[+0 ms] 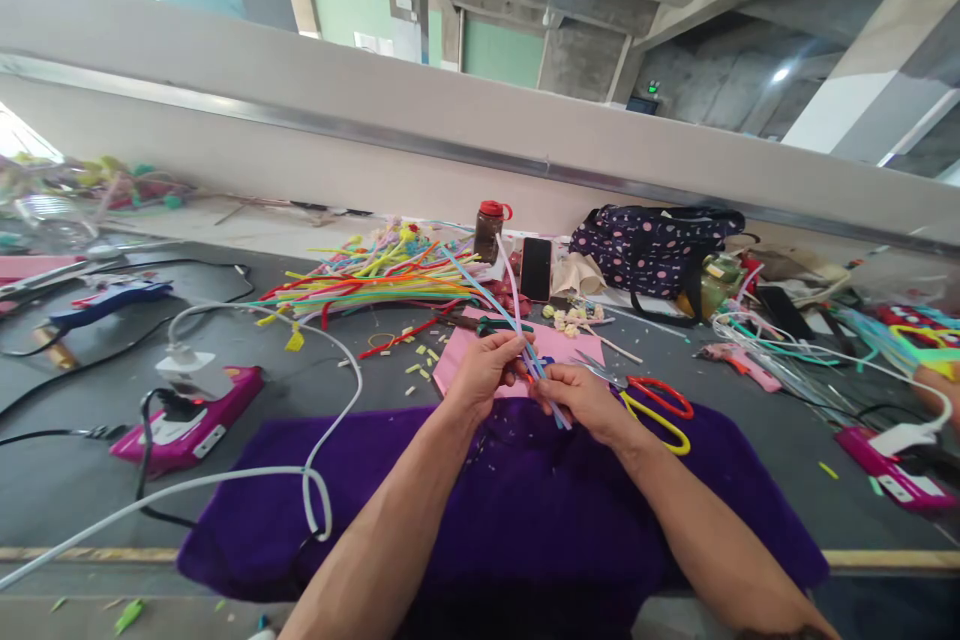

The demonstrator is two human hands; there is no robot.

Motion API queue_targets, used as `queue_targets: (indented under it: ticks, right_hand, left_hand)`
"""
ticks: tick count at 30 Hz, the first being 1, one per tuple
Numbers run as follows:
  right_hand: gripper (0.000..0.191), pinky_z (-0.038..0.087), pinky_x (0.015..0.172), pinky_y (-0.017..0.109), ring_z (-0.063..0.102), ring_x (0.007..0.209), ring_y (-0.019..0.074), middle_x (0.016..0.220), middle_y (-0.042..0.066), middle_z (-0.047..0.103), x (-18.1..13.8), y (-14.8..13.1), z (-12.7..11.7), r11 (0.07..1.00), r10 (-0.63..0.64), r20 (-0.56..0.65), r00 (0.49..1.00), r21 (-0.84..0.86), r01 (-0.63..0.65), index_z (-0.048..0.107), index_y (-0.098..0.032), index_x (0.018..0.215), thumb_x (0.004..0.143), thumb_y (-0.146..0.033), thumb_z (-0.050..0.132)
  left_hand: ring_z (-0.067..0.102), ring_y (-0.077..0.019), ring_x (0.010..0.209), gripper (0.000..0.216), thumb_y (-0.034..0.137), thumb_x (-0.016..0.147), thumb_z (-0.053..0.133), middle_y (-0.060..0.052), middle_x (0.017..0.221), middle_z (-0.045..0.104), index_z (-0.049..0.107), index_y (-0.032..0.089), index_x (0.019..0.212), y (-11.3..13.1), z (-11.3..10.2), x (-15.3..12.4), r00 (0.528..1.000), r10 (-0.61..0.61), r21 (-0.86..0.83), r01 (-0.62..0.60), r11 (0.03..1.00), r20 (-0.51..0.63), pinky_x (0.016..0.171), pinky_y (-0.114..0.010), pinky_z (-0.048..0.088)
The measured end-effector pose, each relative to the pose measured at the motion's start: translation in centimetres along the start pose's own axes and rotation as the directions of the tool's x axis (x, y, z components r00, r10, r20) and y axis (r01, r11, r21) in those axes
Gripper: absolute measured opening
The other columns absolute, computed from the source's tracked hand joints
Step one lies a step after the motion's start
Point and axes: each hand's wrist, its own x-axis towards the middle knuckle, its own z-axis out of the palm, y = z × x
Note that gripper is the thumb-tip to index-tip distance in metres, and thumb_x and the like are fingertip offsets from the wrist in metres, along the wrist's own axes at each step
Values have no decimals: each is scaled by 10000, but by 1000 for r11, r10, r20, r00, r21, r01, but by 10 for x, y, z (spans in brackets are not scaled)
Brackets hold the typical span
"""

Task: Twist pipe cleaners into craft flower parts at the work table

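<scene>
My left hand [491, 365] and my right hand [577, 395] are close together over a purple cloth. Between them runs a small bundle of long, thin pipe cleaners [501, 298], light blue and pale lilac. The left hand's fingers pinch the bundle near its middle, and the right hand's fingers close on its lower part. The upper ends fan apart above my hands. A bit of orange-red shows between the hands, but I cannot make out what it belongs to. Scissors [654, 410] with red and yellow handles lie just right of my right hand. Under the hands is a pink sheet [461, 360].
Colourful pipe cleaners [367, 275] pile up behind my left hand. Beyond the pink sheet stand a brown bottle [490, 232] and a phone [535, 268]. A dotted bag [660, 255] sits back right. Magenta power strips [191, 425] with cables lie at both sides, and a person's hand is at far right.
</scene>
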Motion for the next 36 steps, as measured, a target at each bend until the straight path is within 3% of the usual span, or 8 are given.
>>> queue_targets:
  ticks: [5, 12, 17, 23, 29, 32, 36]
  right_hand:
    - [277, 184, 381, 190, 320, 384, 44, 521, -32, 501, 0, 2, -3, 996, 36, 30, 999, 77, -38, 588, -135, 759, 746, -409, 560]
    - [280, 196, 401, 194, 335, 401, 48, 524, -28, 508, -2, 2, -1, 998, 32, 67, 997, 55, -35, 599, -127, 745, 748, -404, 557]
    - [294, 197, 392, 189, 324, 392, 46, 527, -28, 503, -3, 0, 0, 998, 62, 96, 993, -1, -62, 593, -126, 753, 762, -413, 530]
    - [226, 244, 381, 191, 354, 381, 48, 583, -45, 519, -4, -1, 8, 994, -59, -4, 998, -98, 58, 555, -160, 813, 739, -373, 561]
    - [203, 234, 382, 198, 327, 373, 54, 474, -66, 419, -6, 0, 15, 989, -105, -91, 990, -113, 95, 499, -167, 630, 748, -324, 549]
    - [202, 232, 380, 202, 321, 372, 57, 468, -68, 416, -5, 0, 14, 988, -108, -131, 985, -127, 92, 501, -171, 631, 734, -334, 560]
    - [212, 222, 379, 200, 306, 363, 57, 421, -74, 376, -5, -3, 5, 988, -68, -90, 994, -146, 54, 510, -169, 608, 712, -337, 584]
  left_hand:
    - [471, -42, 427, 308, 329, 625, 683, -34, 643, 608, 661, 105, 835, 0, -1, -1, 1000, -12, -18, 12, 1000, 5, 347, -148, 276]
    - [464, -34, 434, 260, 319, 613, 698, -36, 664, 614, 635, 106, 749, 1, -2, -2, 1000, 3, -53, -1, 999, 31, 350, -137, 279]
    - [459, -33, 447, 256, 354, 627, 678, -18, 672, 614, 617, 129, 733, 5, -5, -1, 999, 32, -81, -35, 996, -33, 358, -141, 280]
    - [417, -31, 392, 270, 375, 626, 670, 11, 507, 535, 595, 116, 631, 5, -7, -1, 992, 77, 2, -77, 997, -99, 352, -148, 261]
    - [466, -49, 413, 287, 382, 627, 670, -19, 562, 582, 616, 106, 682, -2, -5, -2, 999, 51, 45, -51, 998, 15, 358, -153, 287]
    - [477, -48, 422, 291, 377, 626, 672, -30, 609, 604, 620, 106, 718, 0, -4, -3, 999, 23, 14, -24, 1000, 31, 359, -152, 290]
    - [437, -29, 405, 274, 356, 593, 693, -5, 605, 593, 601, 121, 700, 15, -15, -1, 985, 78, -116, -97, 988, -156, 347, -148, 266]
